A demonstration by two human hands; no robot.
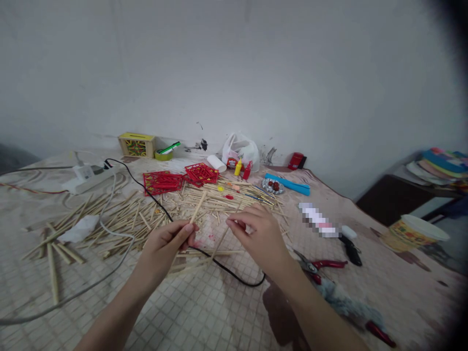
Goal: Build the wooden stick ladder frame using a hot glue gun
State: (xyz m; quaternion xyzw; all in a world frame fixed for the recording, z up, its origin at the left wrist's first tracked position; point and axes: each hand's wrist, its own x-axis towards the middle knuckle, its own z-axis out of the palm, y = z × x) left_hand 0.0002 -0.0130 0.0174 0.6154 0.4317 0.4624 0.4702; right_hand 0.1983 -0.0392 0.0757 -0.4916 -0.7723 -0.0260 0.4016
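Observation:
My left hand (170,243) is closed in a pinch around a short pale wooden stick (199,206), which points up and away from me. To its right, my right hand (258,231) pinches a thinner wooden stick (219,243) between thumb and fingertips. That stick slants down toward the table, and part of it is hidden by the fingers. The two hands are apart, above the cloth in front of a spread pile of wooden sticks (120,222). Behind the pile lie red openwork stick panels (163,181).
A black cable (243,282) runs under my hands to a power strip (91,180). On the right are red-handled pliers (329,263), a glue gun (351,248) and a paper tub (413,234). Paint bottles (238,167), a plastic bag (248,146) and a decorated box (137,145) stand at the wall.

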